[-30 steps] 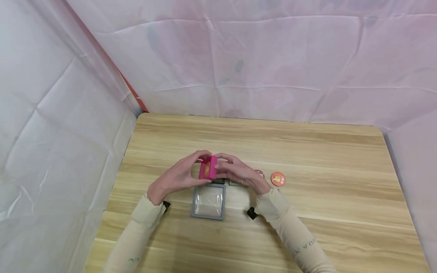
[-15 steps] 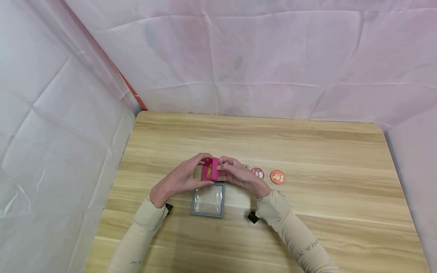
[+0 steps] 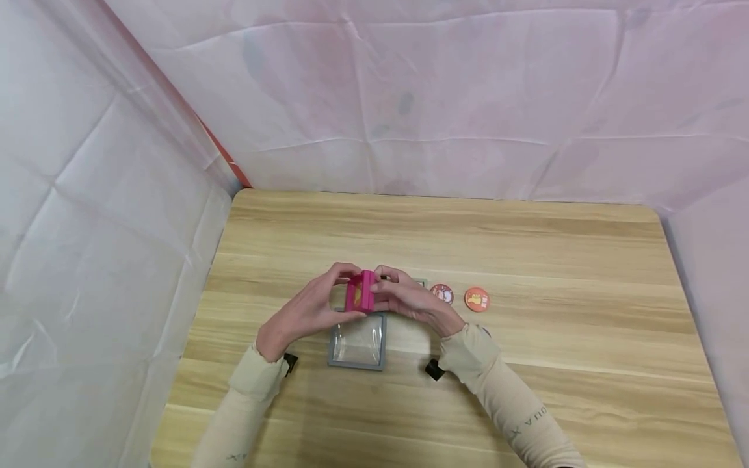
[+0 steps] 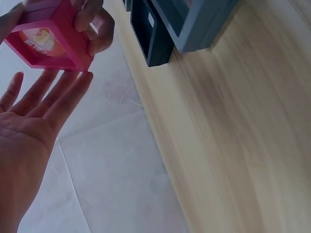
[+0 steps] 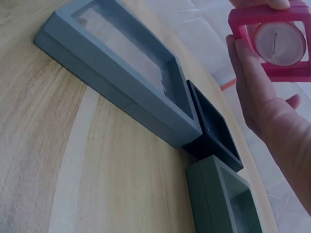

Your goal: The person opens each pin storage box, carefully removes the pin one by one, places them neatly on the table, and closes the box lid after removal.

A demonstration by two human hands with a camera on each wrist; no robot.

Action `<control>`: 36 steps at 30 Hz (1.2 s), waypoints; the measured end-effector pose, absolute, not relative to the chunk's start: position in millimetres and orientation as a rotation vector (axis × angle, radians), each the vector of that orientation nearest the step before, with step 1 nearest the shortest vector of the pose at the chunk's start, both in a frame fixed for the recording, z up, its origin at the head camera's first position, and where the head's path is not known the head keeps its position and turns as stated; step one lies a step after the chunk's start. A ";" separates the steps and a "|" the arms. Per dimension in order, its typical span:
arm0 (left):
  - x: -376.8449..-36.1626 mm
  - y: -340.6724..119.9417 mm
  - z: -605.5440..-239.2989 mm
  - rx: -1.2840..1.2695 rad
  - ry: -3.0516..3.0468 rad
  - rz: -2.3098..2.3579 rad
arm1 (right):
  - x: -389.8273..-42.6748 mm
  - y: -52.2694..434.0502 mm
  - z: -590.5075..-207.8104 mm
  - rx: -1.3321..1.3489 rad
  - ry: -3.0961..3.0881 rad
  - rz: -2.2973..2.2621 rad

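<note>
A small pink display frame (image 3: 354,294) stands on edge, raised between my two hands. My left hand (image 3: 307,309) pinches it across, thumb at the near edge and fingers at the far edge. From the other side, the fingers of my right hand (image 3: 411,300) grip its right face. A round badge (image 4: 43,41) sits inside the frame, its printed face toward my left wrist. In the right wrist view the badge's plain back with a pin (image 5: 280,43) shows through the opening. A seam runs round the frame's side.
A larger blue-grey frame with clear film (image 3: 357,366) lies just below my hands. Beside it are a dark navy frame (image 5: 214,126) and a green-grey frame (image 5: 206,194). A dark red badge (image 3: 442,294) and an orange badge (image 3: 477,299) lie on the right.
The pink frame has shifted slightly right and turned a little, and a seam now shows along its right side. Both hands keep hold of it; the dark red badge has come into fuller view.
</note>
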State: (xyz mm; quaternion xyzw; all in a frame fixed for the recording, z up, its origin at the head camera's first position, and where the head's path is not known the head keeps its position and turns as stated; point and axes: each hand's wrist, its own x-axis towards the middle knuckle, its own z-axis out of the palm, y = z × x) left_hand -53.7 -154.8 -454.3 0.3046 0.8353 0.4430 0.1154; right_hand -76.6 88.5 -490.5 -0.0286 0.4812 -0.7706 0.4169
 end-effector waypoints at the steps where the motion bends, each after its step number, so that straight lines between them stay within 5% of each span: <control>1: -53.1 -155.1 -455.1 0.888 2.439 1.311 | -76.4 89.1 -490.3 -0.071 1.214 -1.929; 36: -47.7 -161.8 -452.9 0.959 2.324 1.426 | -70.8 95.1 -499.9 -0.189 1.162 -1.954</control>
